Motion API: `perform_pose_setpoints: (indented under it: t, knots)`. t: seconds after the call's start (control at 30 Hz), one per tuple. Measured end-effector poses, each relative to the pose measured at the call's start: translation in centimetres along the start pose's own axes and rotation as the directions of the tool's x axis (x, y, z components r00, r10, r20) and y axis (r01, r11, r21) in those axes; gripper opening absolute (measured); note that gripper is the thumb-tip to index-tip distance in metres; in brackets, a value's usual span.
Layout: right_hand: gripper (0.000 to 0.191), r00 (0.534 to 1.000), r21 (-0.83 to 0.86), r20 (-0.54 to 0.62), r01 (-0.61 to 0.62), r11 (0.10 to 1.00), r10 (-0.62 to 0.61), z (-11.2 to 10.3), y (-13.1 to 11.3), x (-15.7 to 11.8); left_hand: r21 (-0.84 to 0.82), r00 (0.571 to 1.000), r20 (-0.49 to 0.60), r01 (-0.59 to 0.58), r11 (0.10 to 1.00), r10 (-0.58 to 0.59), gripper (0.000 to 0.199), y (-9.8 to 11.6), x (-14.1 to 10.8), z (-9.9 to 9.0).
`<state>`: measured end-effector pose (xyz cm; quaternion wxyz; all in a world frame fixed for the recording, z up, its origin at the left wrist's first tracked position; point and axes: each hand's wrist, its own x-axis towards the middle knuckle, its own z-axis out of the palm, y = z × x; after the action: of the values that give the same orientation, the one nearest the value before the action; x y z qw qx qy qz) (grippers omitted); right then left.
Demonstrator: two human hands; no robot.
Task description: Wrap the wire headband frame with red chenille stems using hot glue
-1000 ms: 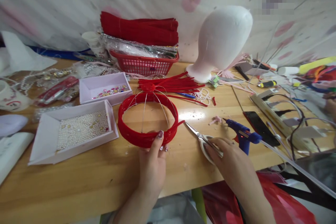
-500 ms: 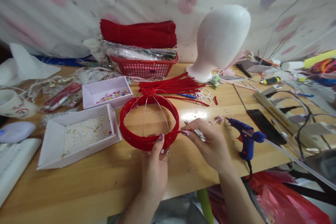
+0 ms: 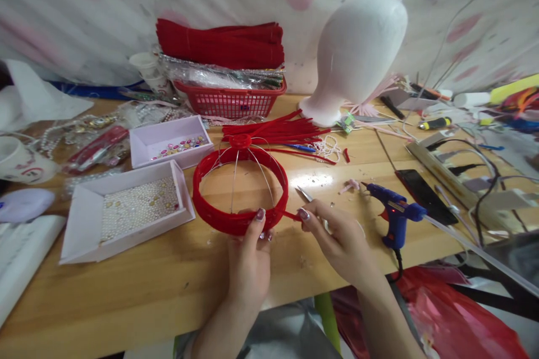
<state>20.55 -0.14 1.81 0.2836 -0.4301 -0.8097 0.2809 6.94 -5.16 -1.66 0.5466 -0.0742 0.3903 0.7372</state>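
Observation:
My left hand (image 3: 251, 258) is closed on the near side of a round wire frame (image 3: 219, 225) whose band is wrapped in fuzzy red pipe cleaner, the thumb on the outside. Thin bare wires arch from the band up to a red knot (image 3: 241, 141). At the band's right side, my right hand (image 3: 337, 238) pinches the loose end of a red pipe cleaner (image 3: 289, 214), which stretches from the band to the fingertips. A pointed silver blade (image 3: 304, 194), probably of scissors, juts out from the same hand; its rest is mostly hidden by the fingers.
Beyond the frame lies a bundle of red pipe cleaners (image 3: 273, 130). Two white trays hold pearls (image 3: 86, 238) and gems (image 3: 141, 148). A blue glue gun (image 3: 396, 213), a phone (image 3: 425, 196) and a power strip (image 3: 446, 179) are at right. Behind stand a red basket (image 3: 236, 102) and a foam head (image 3: 357, 50).
My right hand has moved slightly right and down, drawing the pipe cleaner end away from the band, so more of it shows. The silver blade is now in plainer view.

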Motion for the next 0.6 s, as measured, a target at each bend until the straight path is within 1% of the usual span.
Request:
perform_pose_setpoints:
  t: [0.03, 0.07, 0.13, 0.2, 0.3, 0.4, 0.47, 0.6]
  knots:
    - [0.010, 1.000, 0.010, -0.004, 0.003, 1.000, -0.003, 0.15, -0.06, -0.06, 0.005, 1.000, 0.007, 0.004, 1.000, -0.004, 0.028, 0.00, 0.01, 0.02]
    - [0.008, 1.000, 0.018, -0.018, 0.012, 1.000, -0.012, 0.33, -0.11, -0.10, 0.010, 1.000, 0.016, 0.008, 1.000, -0.008, 0.028, -0.01, 0.02, 0.03]
    - [0.020, 0.995, 0.006, -0.074, 0.061, 0.998, -0.061, 0.70, -0.19, -0.15, 0.013, 0.999, 0.033, 0.004, 1.000, -0.005, 0.030, -0.01, 0.03, 0.06]
    - [0.016, 0.985, -0.048, -0.112, 0.128, 0.991, -0.133, 0.98, -0.25, -0.13, 0.002, 0.999, 0.037, 0.002, 1.000, -0.002, 0.033, -0.04, 0.03, 0.07]
    - [0.008, 0.971, -0.149, -0.113, 0.195, 0.969, -0.212, 1.07, -0.30, -0.05, -0.010, 1.000, 0.026, 0.016, 1.000, -0.015, 0.034, -0.17, 0.04, -0.01]
    - [0.012, 0.969, -0.216, -0.100, 0.199, 0.956, -0.224, 0.87, -0.29, 0.01, 0.001, 0.999, 0.028, 0.019, 1.000, -0.019, 0.033, -0.35, 0.08, -0.16]
    - [0.015, 0.972, -0.224, -0.076, 0.199, 0.954, -0.221, 0.72, -0.28, 0.02, 0.010, 0.999, 0.035, 0.009, 1.000, -0.009, 0.032, -0.40, 0.10, -0.22]
    - [0.021, 0.986, -0.140, 0.009, 0.168, 0.976, -0.169, 0.62, -0.31, -0.09, 0.010, 1.000, 0.014, 0.015, 1.000, -0.015, 0.031, -0.40, 0.07, -0.24]
